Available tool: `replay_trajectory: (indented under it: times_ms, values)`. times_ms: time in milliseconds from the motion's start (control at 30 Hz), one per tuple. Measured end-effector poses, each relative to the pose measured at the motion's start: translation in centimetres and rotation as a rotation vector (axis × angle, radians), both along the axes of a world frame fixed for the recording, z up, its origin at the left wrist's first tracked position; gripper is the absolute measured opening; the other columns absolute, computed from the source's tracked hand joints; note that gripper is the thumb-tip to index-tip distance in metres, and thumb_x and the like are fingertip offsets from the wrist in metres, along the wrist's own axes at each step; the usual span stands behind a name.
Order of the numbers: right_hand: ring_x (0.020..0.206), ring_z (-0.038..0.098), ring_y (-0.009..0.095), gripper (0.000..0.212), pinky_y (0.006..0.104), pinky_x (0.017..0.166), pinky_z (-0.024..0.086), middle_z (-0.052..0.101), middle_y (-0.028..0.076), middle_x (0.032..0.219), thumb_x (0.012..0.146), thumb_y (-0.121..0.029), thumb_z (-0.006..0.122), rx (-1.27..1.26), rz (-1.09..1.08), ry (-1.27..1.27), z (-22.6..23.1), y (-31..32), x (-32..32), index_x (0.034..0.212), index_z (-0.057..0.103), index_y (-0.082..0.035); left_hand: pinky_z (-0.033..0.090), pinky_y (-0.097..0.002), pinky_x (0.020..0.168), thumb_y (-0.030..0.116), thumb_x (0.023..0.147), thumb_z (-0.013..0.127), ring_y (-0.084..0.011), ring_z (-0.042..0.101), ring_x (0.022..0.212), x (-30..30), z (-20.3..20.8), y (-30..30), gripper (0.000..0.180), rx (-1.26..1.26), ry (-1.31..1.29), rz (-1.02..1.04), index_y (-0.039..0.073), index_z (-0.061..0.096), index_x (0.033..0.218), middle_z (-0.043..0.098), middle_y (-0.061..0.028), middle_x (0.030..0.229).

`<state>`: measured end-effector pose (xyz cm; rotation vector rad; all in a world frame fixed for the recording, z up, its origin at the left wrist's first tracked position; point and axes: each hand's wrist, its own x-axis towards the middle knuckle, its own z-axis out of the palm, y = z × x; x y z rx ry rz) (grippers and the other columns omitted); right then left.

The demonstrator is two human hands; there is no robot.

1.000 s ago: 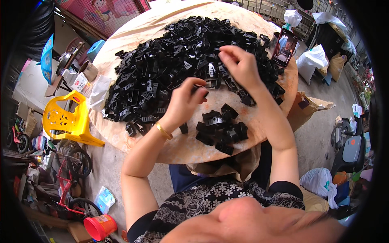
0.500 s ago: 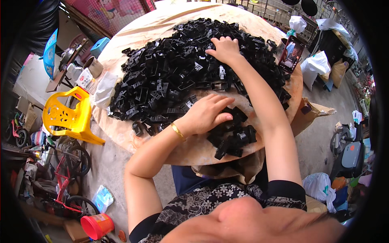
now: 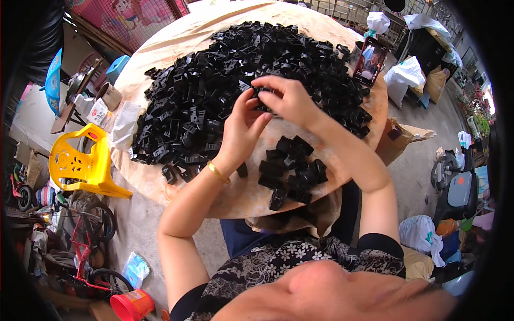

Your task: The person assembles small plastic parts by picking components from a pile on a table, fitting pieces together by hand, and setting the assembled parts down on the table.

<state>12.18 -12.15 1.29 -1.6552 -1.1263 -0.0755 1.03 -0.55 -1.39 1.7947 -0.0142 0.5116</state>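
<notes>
Over the near side of a large heap of black plastic parts (image 3: 182, 96), my two hands meet at the fingertips. My right hand (image 3: 292, 101) has its fingers curled in a pinch. From the left, my left hand (image 3: 242, 131) brings bent fingers against it, its thumb held a little apart. A dark plastic part seems to sit between the fingertips; its shape is mostly hidden and blends into the heap. Closer to me, a smaller pile of black plastic parts (image 3: 292, 168) lies apart from the heap, below my right hand.
The round table (image 3: 214, 206) has a pale cloth cover. A phone (image 3: 369, 63) stands upright at its right edge, a white bag (image 3: 127, 125) at its left. An open brown sack (image 3: 321, 214) hangs below the near edge. A yellow chair (image 3: 101, 166) stands left; white sacks (image 3: 404, 77) stand right.
My right hand has come back from the far part of the heap toward me and left. My left hand has moved off the small pile, up and left, to meet it.
</notes>
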Motion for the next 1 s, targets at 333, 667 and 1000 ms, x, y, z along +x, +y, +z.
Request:
replay_trajectory:
  times_ms: [333, 667, 1000]
  values:
    - [0.074, 0.059, 0.029, 0.021, 0.034, 0.067, 0.049, 0.06, 0.013, 0.086, 0.081, -0.005, 0.057, 0.224, 0.045, -0.262, -0.6, -1.3, -2.1, 0.101, 0.061, -0.003, 0.053, -0.0266, 0.072, 0.008, 0.088, 0.058, -0.0125, 0.061, 0.08, -0.2, 1.3, 0.9, 0.034, -0.664, 0.045, -0.222, 0.001, 0.052, 0.121, 0.061, -0.0067, 0.103]
    - [0.07, 0.054, 0.004, 0.026, 0.0192, 0.062, 0.046, 0.061, 0.001, 0.093, 0.09, -0.017, 0.059, 0.172, 0.096, 0.32, -1.1, -2.1, -1.9, 0.111, 0.057, -0.002, 0.05, -0.0228, 0.065, 0.005, 0.088, 0.058, -0.0109, 0.06, 0.07, -0.2, 1.2, 1.4, 0.021, -0.613, -0.013, -0.135, 0.002, 0.054, 0.108, 0.062, -0.0039, 0.087]
    - [0.087, 0.058, 0.008, 0.022, 0.0225, 0.078, 0.049, 0.061, 0.003, 0.099, 0.089, -0.007, 0.059, 0.424, 0.28, 0.646, -0.9, -1.9, -1.8, 0.11, 0.057, -0.001, 0.055, -0.0305, 0.074, 0.008, 0.091, 0.054, -0.0188, 0.065, 0.079, 0.0, 0.8, 1.6, 0.023, -0.913, 0.073, -0.244, 0.002, 0.053, 0.113, 0.062, -0.008, 0.091]
